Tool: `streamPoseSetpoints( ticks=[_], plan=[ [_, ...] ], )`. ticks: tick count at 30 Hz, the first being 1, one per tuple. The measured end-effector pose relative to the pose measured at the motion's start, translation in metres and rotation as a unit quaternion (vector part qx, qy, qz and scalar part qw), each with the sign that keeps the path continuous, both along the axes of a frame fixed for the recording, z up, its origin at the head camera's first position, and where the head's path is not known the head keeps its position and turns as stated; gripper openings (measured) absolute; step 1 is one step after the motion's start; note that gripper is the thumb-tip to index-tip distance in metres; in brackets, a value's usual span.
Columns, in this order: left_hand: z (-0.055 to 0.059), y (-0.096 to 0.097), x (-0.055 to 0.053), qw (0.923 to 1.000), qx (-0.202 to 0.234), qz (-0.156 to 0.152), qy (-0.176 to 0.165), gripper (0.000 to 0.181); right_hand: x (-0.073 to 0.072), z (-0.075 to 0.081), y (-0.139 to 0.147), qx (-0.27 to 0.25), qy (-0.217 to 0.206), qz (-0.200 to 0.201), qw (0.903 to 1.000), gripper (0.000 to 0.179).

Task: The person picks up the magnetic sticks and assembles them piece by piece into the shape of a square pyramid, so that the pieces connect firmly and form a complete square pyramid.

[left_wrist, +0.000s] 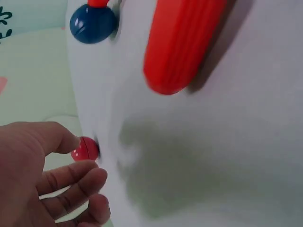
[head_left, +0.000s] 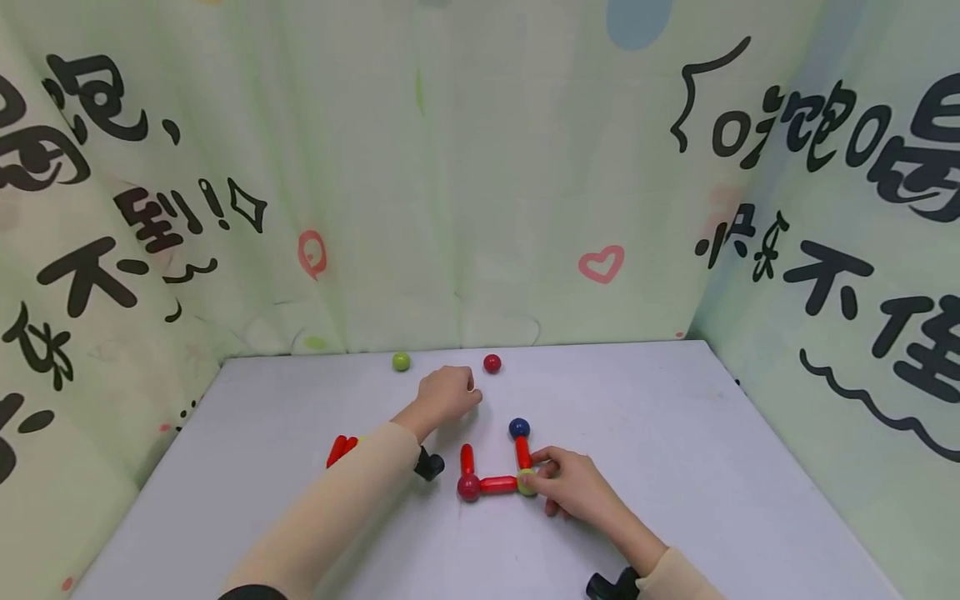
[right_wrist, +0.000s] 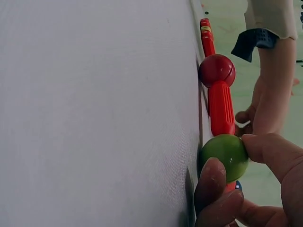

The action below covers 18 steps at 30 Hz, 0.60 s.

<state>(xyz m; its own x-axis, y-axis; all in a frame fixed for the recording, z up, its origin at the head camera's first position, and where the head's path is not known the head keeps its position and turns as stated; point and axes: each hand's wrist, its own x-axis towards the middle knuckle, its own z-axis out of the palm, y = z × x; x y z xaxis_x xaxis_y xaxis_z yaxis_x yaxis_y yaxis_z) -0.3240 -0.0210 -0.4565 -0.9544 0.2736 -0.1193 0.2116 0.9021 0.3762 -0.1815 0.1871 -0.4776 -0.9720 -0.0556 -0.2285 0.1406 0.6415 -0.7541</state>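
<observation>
My right hand (head_left: pixel 573 483) pinches a green ball (right_wrist: pixel 226 158) between thumb and fingers, at one corner of a U-shaped figure on the table. From that ball one red rod (head_left: pixel 498 485) leads left to a dark red ball (head_left: pixel 468 488), and another red rod (head_left: pixel 522 452) leads back to a blue ball (head_left: pixel 519 428). A third red rod (head_left: pixel 467 460) points back from the dark red ball. My left hand (head_left: pixel 447 393) hovers beyond the figure with loosely bent fingers, holding nothing. A loose red ball (head_left: pixel 492 363) lies farther back, close past its fingertips in the left wrist view.
At the back edge of the white table (head_left: pixel 675 433) lies a loose green ball (head_left: pixel 401 361). Several red rods (head_left: pixel 341 448) lie at the left, partly hidden by my left sleeve (head_left: pixel 352 500). Printed curtains (head_left: pixel 465 208) enclose the table's back and sides.
</observation>
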Motion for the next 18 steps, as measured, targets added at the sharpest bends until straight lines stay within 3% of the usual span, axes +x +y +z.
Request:
streamPoseSetpoints(
  ticks=[8, 14, 18],
  plan=[
    [0.005, 0.018, -0.019, 0.9967, -0.057, -0.044, 0.037, 0.029, 0.002, 0.000, 0.003, -0.007, 0.005, 0.012, 0.9999, 0.035],
    [0.004, 0.027, -0.029, 0.9919, -0.060, -0.083, 0.075, 0.042, 0.003, 0.000, 0.004, -0.009, 0.008, 0.012, 0.9999, 0.027],
    [0.002, 0.030, -0.033, 0.9869, -0.082, -0.121, 0.068, 0.044, 0.004, 0.000, 0.003, -0.012, 0.004, 0.013, 0.9998, 0.026]
  ],
)
